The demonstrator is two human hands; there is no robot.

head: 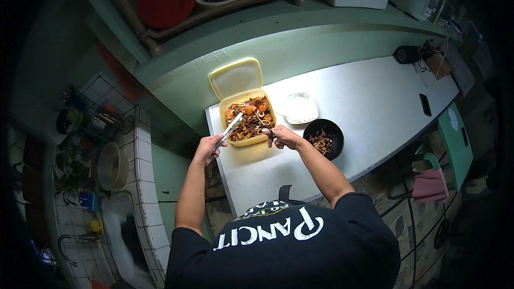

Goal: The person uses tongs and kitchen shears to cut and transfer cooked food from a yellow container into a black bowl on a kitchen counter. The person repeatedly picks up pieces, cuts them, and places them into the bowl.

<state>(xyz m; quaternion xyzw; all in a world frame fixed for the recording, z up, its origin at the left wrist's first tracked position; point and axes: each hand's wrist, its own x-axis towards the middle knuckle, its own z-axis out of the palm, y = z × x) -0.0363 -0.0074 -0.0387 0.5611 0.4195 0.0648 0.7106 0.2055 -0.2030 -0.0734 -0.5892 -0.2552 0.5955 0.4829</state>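
My left hand [207, 148] grips metal tongs [231, 129], their tips over the food in a yellow plastic container [249, 141]. My right hand [283, 137] has its fingers in the dark handles of what look like scissors [263, 122]. Their blades reach into the same container, and I cannot tell if they touch the food. Browned pieces, larger orange-red chunks and pale rings make up the food [251, 110]. The container's lid [237, 77] stands tilted back against the wall. To the right of my wrist, a black bowl [337, 136] holds small browned pieces.
A white floral dish [303, 117] with a pale lid or plate sits behind the bowl. A phone [425, 104] lies on the white table [373, 100] at right. Above the table runs a green shelf [257, 20]. A tiled sink [120, 233] is at left, a green chair [453, 144] at right.
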